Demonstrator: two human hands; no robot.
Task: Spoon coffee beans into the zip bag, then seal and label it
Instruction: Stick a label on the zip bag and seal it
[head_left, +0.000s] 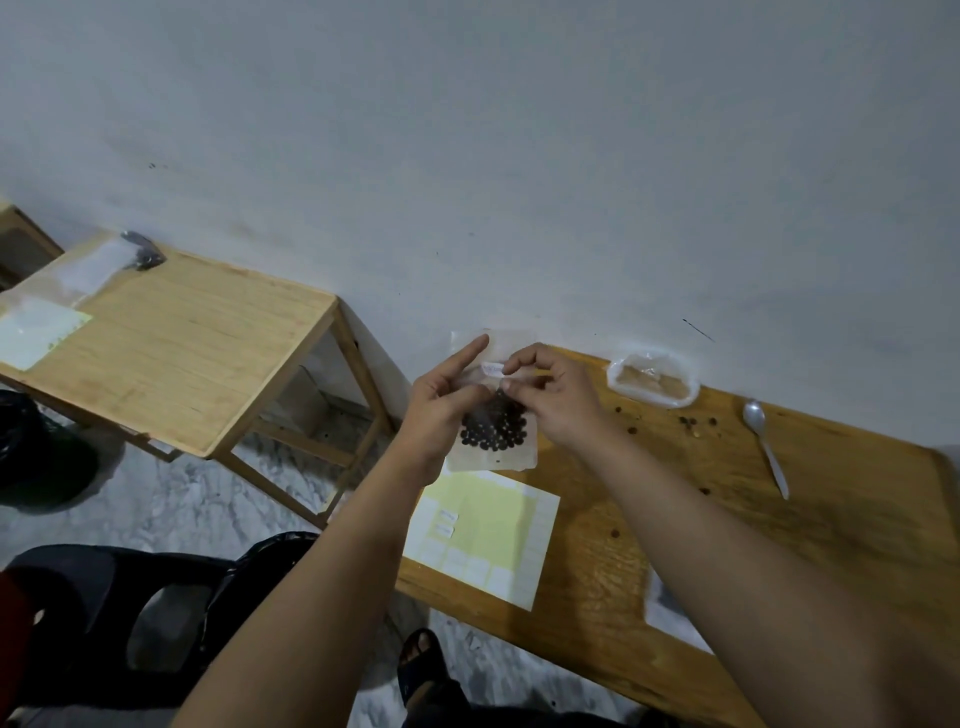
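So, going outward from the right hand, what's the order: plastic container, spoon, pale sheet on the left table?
1. Plastic container, just right of the right hand.
2. Spoon, farther right again.
3. Pale sheet, far off on the left table.

Dim, even indoor light, source not visible. Wall (519, 130) above the table (831, 519) reads bluish-grey. Weak sheen on the table's varnish. Shadows soft and faint. Floor (171, 499) left of the table is murky. Wide-angle bending at the edges, slight overall softness.
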